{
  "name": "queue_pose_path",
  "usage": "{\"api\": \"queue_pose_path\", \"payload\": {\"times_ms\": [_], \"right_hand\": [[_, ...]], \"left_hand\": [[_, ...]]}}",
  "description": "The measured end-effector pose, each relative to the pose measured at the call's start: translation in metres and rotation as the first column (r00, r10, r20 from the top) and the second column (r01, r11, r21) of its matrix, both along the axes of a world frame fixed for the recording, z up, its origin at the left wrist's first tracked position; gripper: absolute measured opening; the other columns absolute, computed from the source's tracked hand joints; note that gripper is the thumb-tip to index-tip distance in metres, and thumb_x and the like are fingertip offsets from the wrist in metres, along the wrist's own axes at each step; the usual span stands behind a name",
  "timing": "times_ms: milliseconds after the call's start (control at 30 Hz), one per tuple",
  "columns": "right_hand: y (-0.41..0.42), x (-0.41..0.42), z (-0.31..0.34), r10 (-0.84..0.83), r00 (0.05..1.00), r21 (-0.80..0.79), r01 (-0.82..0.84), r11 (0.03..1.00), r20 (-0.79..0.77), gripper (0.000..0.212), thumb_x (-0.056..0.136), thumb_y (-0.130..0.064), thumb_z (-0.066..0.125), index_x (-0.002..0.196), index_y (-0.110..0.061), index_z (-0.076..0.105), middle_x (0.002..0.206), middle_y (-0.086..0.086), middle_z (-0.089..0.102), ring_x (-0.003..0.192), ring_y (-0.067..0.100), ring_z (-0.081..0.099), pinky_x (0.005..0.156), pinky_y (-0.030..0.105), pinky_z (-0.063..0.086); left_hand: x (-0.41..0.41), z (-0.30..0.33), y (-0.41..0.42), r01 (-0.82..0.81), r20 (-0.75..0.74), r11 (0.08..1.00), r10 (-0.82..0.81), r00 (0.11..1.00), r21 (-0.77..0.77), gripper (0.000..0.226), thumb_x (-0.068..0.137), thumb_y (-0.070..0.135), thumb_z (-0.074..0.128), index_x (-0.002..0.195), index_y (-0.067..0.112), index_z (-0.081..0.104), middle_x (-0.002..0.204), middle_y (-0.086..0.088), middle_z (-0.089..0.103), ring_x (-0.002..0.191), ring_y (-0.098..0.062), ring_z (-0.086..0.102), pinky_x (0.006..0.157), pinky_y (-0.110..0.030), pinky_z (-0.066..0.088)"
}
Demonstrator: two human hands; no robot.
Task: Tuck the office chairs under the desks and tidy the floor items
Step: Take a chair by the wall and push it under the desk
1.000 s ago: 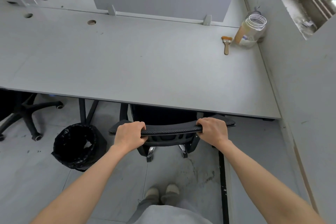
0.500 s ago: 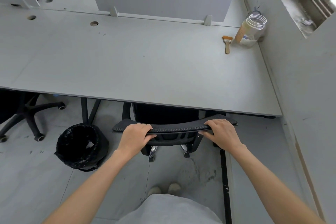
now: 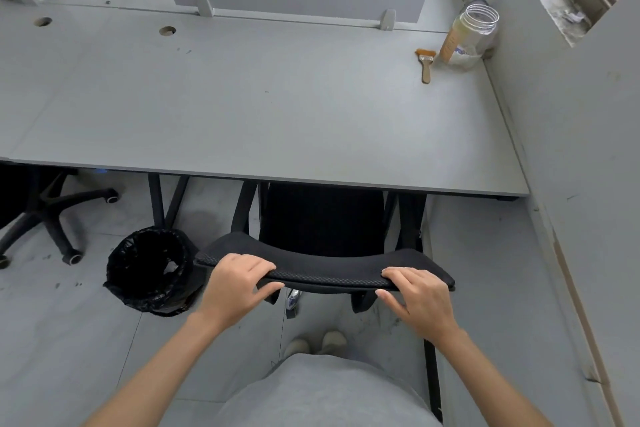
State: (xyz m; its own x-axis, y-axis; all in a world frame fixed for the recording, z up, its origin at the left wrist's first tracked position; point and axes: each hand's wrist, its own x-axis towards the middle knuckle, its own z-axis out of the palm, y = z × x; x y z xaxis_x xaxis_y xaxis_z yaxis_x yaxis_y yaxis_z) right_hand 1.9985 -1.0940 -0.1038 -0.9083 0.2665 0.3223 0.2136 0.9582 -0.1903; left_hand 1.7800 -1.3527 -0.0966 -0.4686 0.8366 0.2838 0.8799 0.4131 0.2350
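Black chair back (image 3: pixel 325 270) under both loosely curled hands: left (image 3: pixel 239 288); right (image 3: pixel 417 298)

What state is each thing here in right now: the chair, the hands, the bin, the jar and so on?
Left hand: grips the chair's top edge.
Right hand: grips the same edge.
Office chair: seat under the desk, backrest outside.
Desk: bears a jar and a brush.
Bin: upright on the floor, lined with a black bag.
Jar: upright, no lid.
Paintbrush: lying flat.
Second chair: partly under the desk.
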Motion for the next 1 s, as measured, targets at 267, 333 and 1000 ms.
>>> {"api": "queue_pose_path", "payload": {"times_ms": [267,333,1000], "right_hand": [[0.022,0.014,0.015,0.012,0.998,-0.003,-0.012,1.0,0.064,0.06,0.094,-0.056,0.025,0.092,-0.015,0.07,0.092,-0.005,0.072,0.086,0.013,0.068,0.079,0.027,0.049],[0.016,0.014,0.014,0.001,0.998,-0.015,-0.001,1.0,0.061,0.059,0.094,-0.055,0.026,0.092,-0.014,0.069,0.091,-0.005,0.072,0.086,0.013,0.068,0.079,0.028,0.049],[0.003,0.011,0.024,0.017,0.99,-0.146,0.003,0.989,0.137,0.062,0.093,-0.058,0.025,0.096,-0.015,0.069,0.093,-0.005,0.072,0.088,0.014,0.067,0.08,0.026,0.047]], "left_hand": [[0.038,-0.003,0.016,-0.03,-0.013,0.998,0.031,0.999,0.049,0.058,0.091,0.058,0.03,0.077,0.016,0.068,0.07,0.007,0.067,0.062,-0.014,0.064,0.055,-0.025,0.047],[0.034,-0.002,0.014,-0.026,-0.015,0.998,0.027,1.0,0.053,0.059,0.091,0.058,0.03,0.077,0.016,0.069,0.071,0.007,0.068,0.063,-0.014,0.064,0.056,-0.025,0.047],[0.027,0.016,0.008,-0.022,0.085,0.999,0.024,0.996,-0.024,0.064,0.09,0.062,0.025,0.083,0.018,0.07,0.078,0.007,0.072,0.071,-0.012,0.067,0.065,-0.025,0.049]]}}
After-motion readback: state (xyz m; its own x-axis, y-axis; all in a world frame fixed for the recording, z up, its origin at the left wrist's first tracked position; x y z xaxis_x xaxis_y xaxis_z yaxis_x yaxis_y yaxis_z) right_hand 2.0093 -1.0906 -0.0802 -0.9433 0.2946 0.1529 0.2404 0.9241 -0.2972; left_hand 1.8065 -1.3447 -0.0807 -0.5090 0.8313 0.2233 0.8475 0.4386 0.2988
